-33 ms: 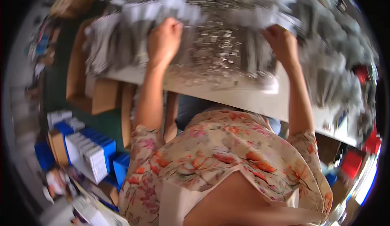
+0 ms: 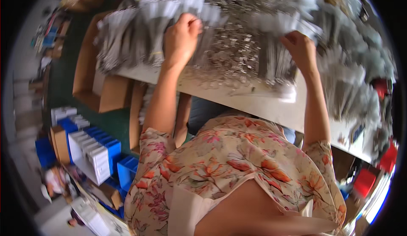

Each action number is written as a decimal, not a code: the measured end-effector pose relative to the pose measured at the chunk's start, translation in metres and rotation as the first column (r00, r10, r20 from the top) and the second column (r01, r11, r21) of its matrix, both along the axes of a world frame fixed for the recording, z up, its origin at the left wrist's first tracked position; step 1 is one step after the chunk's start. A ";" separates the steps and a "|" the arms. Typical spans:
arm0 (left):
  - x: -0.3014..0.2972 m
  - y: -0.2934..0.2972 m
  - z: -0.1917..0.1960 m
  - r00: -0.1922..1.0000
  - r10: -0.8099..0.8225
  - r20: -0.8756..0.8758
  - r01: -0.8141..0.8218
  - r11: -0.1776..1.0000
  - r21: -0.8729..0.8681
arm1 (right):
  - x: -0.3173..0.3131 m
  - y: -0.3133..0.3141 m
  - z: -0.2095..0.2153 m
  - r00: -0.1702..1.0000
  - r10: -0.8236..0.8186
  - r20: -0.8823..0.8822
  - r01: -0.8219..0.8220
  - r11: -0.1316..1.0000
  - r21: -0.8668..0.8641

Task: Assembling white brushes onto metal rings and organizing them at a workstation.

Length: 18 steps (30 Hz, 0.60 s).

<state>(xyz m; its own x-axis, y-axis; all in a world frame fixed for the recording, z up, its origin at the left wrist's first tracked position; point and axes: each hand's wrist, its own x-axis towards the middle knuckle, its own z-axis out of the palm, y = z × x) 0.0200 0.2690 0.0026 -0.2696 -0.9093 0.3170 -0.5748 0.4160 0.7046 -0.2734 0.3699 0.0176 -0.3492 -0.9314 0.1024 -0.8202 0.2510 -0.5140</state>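
Note:
My left hand (image 2: 182,39) is raised over the far part of the table, its fingers curled closed. It is in front of upright bundles (image 2: 116,41) of thin, greyish sticks or tubes with whitish, translucent tops. My right hand (image 2: 300,49) has its thumb and fingers pressed together beside another similar bundle (image 2: 273,58). Whatever either hand pinches is too small or blurred to make out. Between the hands lies a loose heap of small, shiny, metallic-looking pieces (image 2: 231,51), spreading toward the near table edge.
The pale table (image 2: 250,100) crosses ahead of me. More bundles (image 2: 341,81) stand at the right. Open cardboard boxes (image 2: 114,94) sit at its left end. Blue and white bins (image 2: 91,153) are at lower left, a red box (image 2: 364,183) at lower right. Another person (image 2: 55,181) is far left.
The view has shifted slightly, so table, bundles and both hands appear a little farther right. Both hands stay closed near the same bundles.

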 end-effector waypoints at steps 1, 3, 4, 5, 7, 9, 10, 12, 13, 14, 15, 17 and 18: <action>-0.005 0.004 0.010 0.962 -0.023 -0.274 0.050 0.994 0.094 | -0.011 -0.001 -0.008 0.997 0.044 0.060 -0.041 0.998 -0.055; 0.010 0.004 0.036 0.887 0.082 -0.455 -0.032 0.993 0.115 | -0.023 -0.008 -0.017 0.986 0.110 0.123 -0.096 0.989 -0.115; 0.029 -0.003 0.046 0.883 0.145 -0.446 -0.116 0.989 0.092 | -0.028 -0.009 -0.016 0.943 0.080 0.324 -0.074 0.997 -0.029; 0.047 -0.013 0.049 0.890 0.274 -0.365 -0.250 0.962 0.112 | -0.031 -0.008 -0.018 0.864 0.013 0.503 -0.054 0.996 0.067; 0.106 -0.064 0.033 0.931 0.360 -0.058 -0.365 0.923 -0.120 | -0.032 0.001 -0.013 0.757 0.068 0.650 -0.008 0.996 -0.094; 0.158 -0.084 0.021 0.679 0.388 0.624 -0.459 0.887 -0.052 | -0.024 0.012 0.007 0.592 0.188 0.783 0.150 0.930 -0.337; 0.183 -0.098 -0.007 0.658 0.189 0.729 -0.325 0.944 0.049 | -0.033 0.019 0.018 0.559 0.189 0.808 0.258 0.886 -0.386; 0.199 -0.104 -0.030 0.782 0.110 0.613 -0.205 0.975 0.086 | -0.075 0.041 0.033 0.549 0.196 0.813 0.430 0.767 -0.475; 0.212 -0.107 -0.032 0.858 0.076 0.508 -0.166 0.977 0.134 | -0.103 0.058 0.038 0.576 0.168 0.800 0.470 0.733 -0.492; 0.236 -0.112 -0.032 0.906 0.053 0.421 -0.124 0.982 0.142 | -0.114 0.073 0.050 0.652 -0.009 0.758 0.534 0.716 -0.450; 0.246 -0.112 -0.028 0.887 0.096 0.451 -0.133 0.990 0.051 | -0.136 0.092 0.049 0.702 -0.093 0.706 0.538 0.719 -0.440; 0.262 -0.133 -0.049 0.956 0.200 0.213 -0.255 0.929 0.270 | -0.170 0.124 0.045 0.776 -0.406 0.483 0.596 0.724 -0.348; 0.234 -0.121 -0.032 0.961 0.205 0.188 -0.259 0.906 0.334 | -0.181 0.139 0.037 0.767 -0.599 0.227 0.641 0.731 -0.234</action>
<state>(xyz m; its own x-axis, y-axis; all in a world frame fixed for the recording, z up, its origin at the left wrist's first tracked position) 0.2541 0.1478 -0.0291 -0.0560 -0.9966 -0.0613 -0.7315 -0.0008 0.6818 -0.4541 0.5090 0.0545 -0.8673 -0.4387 0.2351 -0.4552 0.5082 -0.7311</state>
